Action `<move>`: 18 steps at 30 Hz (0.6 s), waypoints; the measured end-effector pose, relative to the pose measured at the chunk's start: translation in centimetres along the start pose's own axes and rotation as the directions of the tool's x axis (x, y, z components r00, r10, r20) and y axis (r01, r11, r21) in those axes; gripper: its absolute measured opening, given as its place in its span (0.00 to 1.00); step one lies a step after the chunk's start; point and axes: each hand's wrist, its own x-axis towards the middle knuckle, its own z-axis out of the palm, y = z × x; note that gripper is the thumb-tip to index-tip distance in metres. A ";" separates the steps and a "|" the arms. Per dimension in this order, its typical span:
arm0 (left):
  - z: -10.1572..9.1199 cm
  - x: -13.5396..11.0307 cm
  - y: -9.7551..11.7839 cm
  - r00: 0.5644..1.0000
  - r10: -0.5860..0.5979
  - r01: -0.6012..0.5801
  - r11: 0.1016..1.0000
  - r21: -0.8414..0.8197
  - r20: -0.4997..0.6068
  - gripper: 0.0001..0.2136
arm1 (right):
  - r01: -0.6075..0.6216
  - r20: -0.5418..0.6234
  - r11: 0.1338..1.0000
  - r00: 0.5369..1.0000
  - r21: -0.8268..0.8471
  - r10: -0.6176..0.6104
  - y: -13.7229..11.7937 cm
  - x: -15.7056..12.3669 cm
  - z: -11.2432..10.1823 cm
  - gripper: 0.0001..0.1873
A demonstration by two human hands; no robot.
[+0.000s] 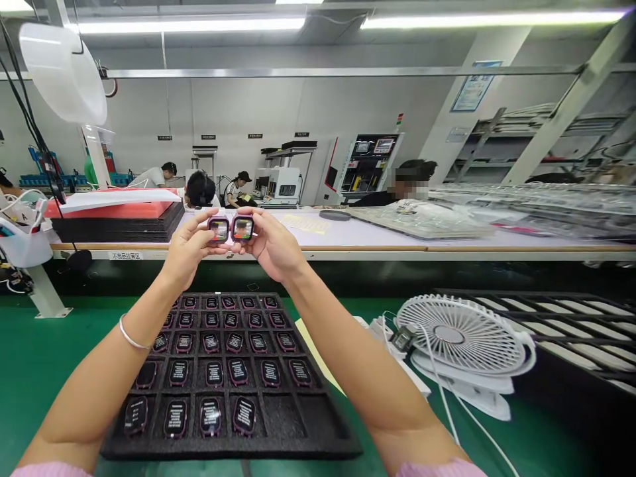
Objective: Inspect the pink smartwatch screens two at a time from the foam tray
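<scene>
My left hand (196, 240) pinches a smartwatch body (218, 229) with a dark frame and a lit screen. Right beside it, my right hand (265, 240) grips a second smartwatch body (243, 228), its screen showing a coloured picture. The two watches are held up side by side above the bench edge, screens facing me. Below my forearms lies a black foam tray (318, 427) whose pockets hold several similar watches, most with white text on dark screens. Two pockets in the front row, at the right, hold no watch.
A white fan (450, 334) stands right of the tray, with cables around it. Stacked black foam sheets (119, 225) and a pen holder (24, 248) are at left. Plastic-wrapped sheets (422, 218) lie on the raised shelf. Co-workers sit beyond; a black divided tray (561, 318) is at far right.
</scene>
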 end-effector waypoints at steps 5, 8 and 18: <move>0.6 0.7 1.3 0.998 0.062 -0.062 0.998 0.000 -0.001 0.22 | 0.070 0.080 0.997 0.995 -0.042 -0.066 -1.8 0.3 0.2 0.12; 1.0 0.7 1.9 0.993 0.116 -0.116 0.993 0.012 0.014 0.22 | 0.104 0.103 0.992 0.990 -0.069 -0.096 -2.6 0.2 0.1 0.20; 1.8 0.2 2.1 0.969 0.242 -0.246 0.963 0.111 0.043 0.24 | 0.175 0.138 0.979 0.977 -0.103 -0.160 -3.2 -0.9 0.2 0.24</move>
